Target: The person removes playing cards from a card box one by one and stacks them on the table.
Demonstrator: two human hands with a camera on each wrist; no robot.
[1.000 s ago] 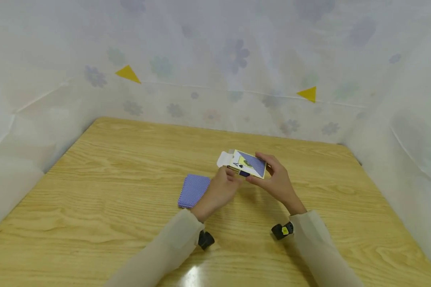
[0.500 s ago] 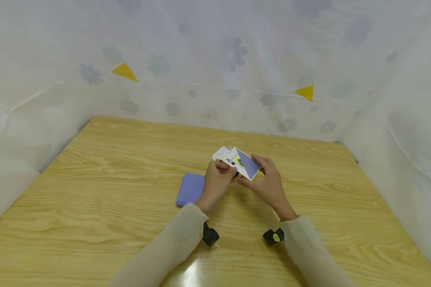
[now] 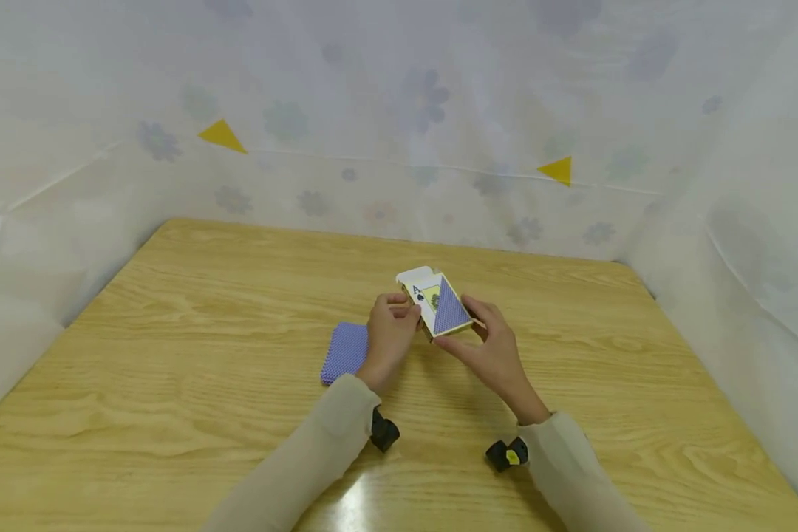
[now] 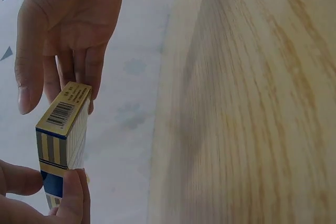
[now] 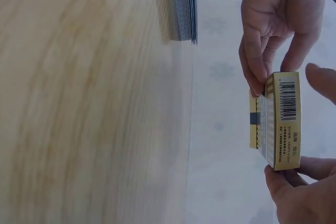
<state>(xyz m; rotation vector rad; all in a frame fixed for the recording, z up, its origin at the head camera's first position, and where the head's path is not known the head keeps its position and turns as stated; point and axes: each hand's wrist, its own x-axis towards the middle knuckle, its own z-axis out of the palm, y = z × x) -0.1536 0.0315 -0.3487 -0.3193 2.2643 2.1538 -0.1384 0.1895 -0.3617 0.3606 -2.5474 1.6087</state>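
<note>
A playing card box (image 3: pixel 442 314) is held above the table, its ace-of-spades face tilted up and its white flap (image 3: pixel 414 274) sticking out at the far end. Along its left edge, my left hand (image 3: pixel 391 332) pinches it between thumb and fingers. My right hand (image 3: pixel 488 351) holds the near right part, fingers against the right edge; its thumb looks slightly off the box in both wrist views. Printed with a barcode, the near end (image 5: pixel 287 121) shows in the right wrist view. A stack of blue-backed cards (image 3: pixel 343 351) lies on the table, partly hidden behind my left hand.
The wooden table (image 3: pixel 173 310) reaches back to a pale flowered sheet (image 3: pixel 372 185), which also hangs at both sides. Two yellow triangles (image 3: pixel 222 136) are on the back sheet. A dark wrist camera (image 3: pixel 384 431) sits at my left cuff.
The box has turned so its near end points more toward me, and it has shifted slightly left in view. My left hand has moved up along its edge. The card stack stays put.
</note>
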